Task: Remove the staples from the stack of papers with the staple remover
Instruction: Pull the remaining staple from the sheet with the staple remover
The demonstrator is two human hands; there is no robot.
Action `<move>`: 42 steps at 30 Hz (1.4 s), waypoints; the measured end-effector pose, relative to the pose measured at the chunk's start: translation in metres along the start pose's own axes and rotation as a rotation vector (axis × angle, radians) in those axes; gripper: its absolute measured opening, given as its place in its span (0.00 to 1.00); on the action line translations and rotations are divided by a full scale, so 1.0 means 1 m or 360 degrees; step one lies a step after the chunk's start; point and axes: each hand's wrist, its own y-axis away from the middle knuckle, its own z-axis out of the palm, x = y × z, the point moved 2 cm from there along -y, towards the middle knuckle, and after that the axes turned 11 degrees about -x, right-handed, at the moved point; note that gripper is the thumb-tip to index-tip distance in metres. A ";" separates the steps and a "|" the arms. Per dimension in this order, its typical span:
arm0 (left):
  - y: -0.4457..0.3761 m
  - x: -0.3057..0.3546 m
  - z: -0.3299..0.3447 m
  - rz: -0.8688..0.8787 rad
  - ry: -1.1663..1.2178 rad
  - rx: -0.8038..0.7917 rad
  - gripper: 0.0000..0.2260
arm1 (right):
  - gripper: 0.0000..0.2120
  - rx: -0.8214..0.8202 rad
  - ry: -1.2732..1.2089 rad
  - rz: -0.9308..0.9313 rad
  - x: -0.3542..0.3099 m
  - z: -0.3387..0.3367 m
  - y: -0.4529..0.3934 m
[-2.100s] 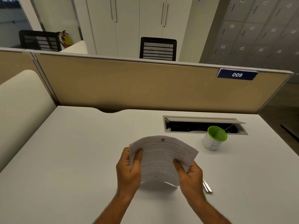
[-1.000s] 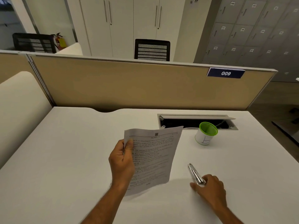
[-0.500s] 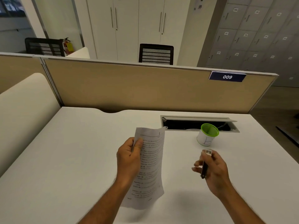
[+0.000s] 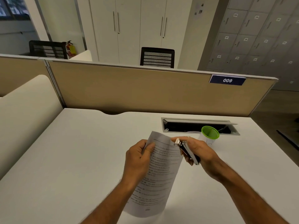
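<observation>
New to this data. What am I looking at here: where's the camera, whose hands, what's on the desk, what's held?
There is no machine: a person works bare-handed, and one wide-angle camera on their head looks forward and down, so the arms enter from the bottom. The left hand holds the stack of papers upright above the white desk, gripping its left edge near the top. The right hand holds the staple remover, a slim dark and metal tool, with its tip at the papers' top right corner. Whether a staple is caught is too small to tell. On the desk stands a white cup with a green rim, beside an open cable tray.
</observation>
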 end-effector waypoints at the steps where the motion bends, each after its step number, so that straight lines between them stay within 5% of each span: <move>1: 0.000 0.000 0.001 0.0007 -0.0012 -0.0012 0.10 | 0.22 -0.0033 0.0022 0.0027 -0.002 -0.001 -0.001; 6: 0.000 0.003 0.001 0.0027 -0.0009 -0.0076 0.09 | 0.15 -0.0057 -0.0010 0.0035 -0.016 -0.012 -0.008; 12: 0.001 0.007 0.003 0.0022 -0.0003 -0.0134 0.09 | 0.26 -0.0049 0.1070 -0.0011 -0.035 -0.027 -0.031; 16: 0.002 0.009 0.005 0.0029 0.0037 -0.0172 0.08 | 0.27 -0.0123 0.1366 -0.0044 -0.045 -0.025 -0.045; 32: 0.004 0.010 0.011 0.0070 0.0021 -0.0245 0.09 | 0.24 -0.0563 0.1498 0.0001 -0.057 -0.007 -0.069; 42: 0.004 0.009 0.010 0.0053 0.0041 -0.0255 0.07 | 0.17 -0.0591 0.1469 -0.0015 -0.059 -0.003 -0.070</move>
